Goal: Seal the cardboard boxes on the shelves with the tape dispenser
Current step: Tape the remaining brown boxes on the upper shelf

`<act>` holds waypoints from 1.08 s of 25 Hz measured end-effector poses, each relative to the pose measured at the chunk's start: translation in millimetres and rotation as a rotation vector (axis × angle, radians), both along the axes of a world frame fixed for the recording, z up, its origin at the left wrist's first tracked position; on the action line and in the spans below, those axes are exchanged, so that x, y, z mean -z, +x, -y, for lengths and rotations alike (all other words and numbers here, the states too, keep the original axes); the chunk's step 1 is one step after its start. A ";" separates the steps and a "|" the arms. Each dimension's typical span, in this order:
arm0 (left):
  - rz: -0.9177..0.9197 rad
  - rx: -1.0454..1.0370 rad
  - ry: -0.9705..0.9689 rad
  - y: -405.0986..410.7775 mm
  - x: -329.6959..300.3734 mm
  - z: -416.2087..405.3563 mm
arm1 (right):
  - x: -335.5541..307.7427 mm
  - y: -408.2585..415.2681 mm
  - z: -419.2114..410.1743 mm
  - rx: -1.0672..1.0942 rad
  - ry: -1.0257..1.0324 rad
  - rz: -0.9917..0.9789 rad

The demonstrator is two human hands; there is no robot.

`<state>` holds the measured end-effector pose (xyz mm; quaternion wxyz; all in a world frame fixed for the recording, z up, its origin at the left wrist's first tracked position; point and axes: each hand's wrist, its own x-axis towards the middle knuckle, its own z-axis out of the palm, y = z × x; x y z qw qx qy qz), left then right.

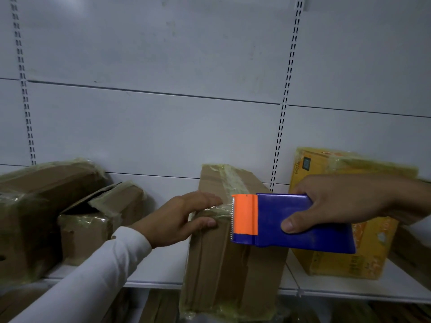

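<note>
Far to the left of your left hand sits a large brown box (35,206) wrapped in clear tape, and touching its right side is a smaller crumpled box (100,220) with its top flap lifted. Your left hand (177,220), in a white sleeve (93,276), lies with fingers almost straight on the upper left edge of the middle box (228,264), thumb down its side, pressing a strip of clear tape (221,209) onto the cardboard. That tape runs straight to the toothed edge of the tape dispenser (291,222), blue with an orange front, held just to the right of your left fingertips and above the same box. Your right hand (345,201) grips the dispenser's back end, thumb across its blue face. Behind that hand a yellow box (349,264) stands on the white shelf (326,290), near the middle box.
</note>
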<state>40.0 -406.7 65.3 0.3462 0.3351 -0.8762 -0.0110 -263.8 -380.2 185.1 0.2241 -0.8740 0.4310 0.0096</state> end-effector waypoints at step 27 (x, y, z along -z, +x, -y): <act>0.630 -0.369 -0.198 -80.6 -32.4 9.9 | 36.4 -70.7 35.4 0.214 0.105 0.126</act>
